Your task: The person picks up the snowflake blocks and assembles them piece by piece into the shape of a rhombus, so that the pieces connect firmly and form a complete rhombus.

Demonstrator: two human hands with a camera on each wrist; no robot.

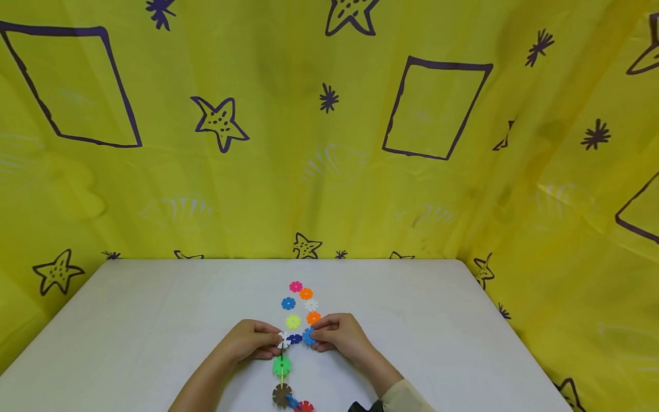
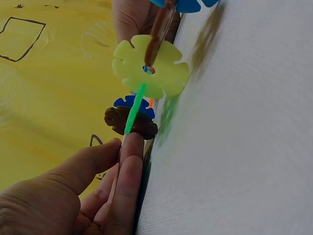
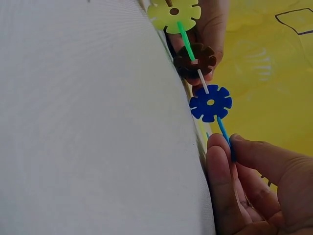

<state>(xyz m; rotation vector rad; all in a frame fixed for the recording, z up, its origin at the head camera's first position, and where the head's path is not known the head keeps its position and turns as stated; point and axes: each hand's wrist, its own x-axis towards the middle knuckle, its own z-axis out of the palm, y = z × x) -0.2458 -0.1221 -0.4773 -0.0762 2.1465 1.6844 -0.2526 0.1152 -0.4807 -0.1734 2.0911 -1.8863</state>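
Observation:
My left hand (image 1: 253, 339) pinches a white notched disc (image 1: 284, 340) between thumb and fingers. It is part of a chain of interlocking plastic discs. A dark blue disc (image 3: 211, 103) sits between the white one and a light blue disc (image 1: 309, 336). My right hand (image 1: 337, 335) pinches that light blue disc, seen edge-on in the right wrist view. From the white disc the chain runs toward me through a brown disc (image 3: 194, 60), a green disc (image 1: 281, 365), a yellow disc (image 2: 150, 66), another brown disc (image 1: 281, 395), a blue disc (image 1: 293, 402) and a red disc (image 1: 305, 407).
Beyond the hands, loose discs lie on the white table (image 1: 412, 320): a pink disc (image 1: 296, 286), two orange discs (image 1: 306, 293), a blue disc (image 1: 288, 303), a white disc (image 1: 311, 305) and a pale yellow disc (image 1: 293, 321). A yellow patterned curtain (image 1: 278, 189) hangs behind.

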